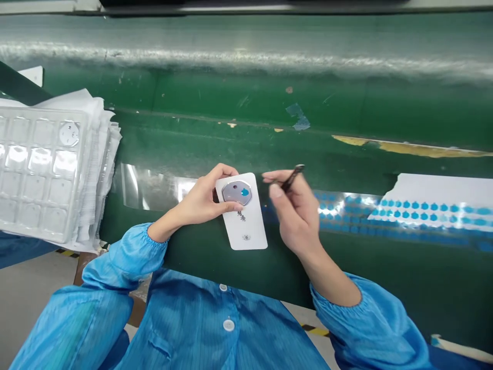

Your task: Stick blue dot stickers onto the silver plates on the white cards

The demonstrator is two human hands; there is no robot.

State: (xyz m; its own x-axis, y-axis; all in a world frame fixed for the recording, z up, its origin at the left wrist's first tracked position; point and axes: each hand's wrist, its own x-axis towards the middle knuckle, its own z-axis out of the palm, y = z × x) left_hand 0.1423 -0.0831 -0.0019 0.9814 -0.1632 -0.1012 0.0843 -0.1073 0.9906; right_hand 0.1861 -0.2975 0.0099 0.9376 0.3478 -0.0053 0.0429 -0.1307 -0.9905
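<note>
My left hand [206,200] grips a white rectangular panel [252,226] by its left side, the thumb lying across its front. On the panel's upper part is a grey octagonal plate [233,194], which carries a small blue sticker [245,192] and a dark dot. Below it are dark printed characters and a small mark. Just right of the panel and apart from it, my right hand [296,216] is closed around dark tweezers [291,179]. Their tips point left and are too blurred to make out.
To the right, a clear strip with rows of blue stickers [416,210] lies partly over white backing paper [442,187]. At the left, a clear compartment tray [40,174] holding one white round piece [69,133] rests on stacked sheets [102,169]. Clear film [144,187] lies between.
</note>
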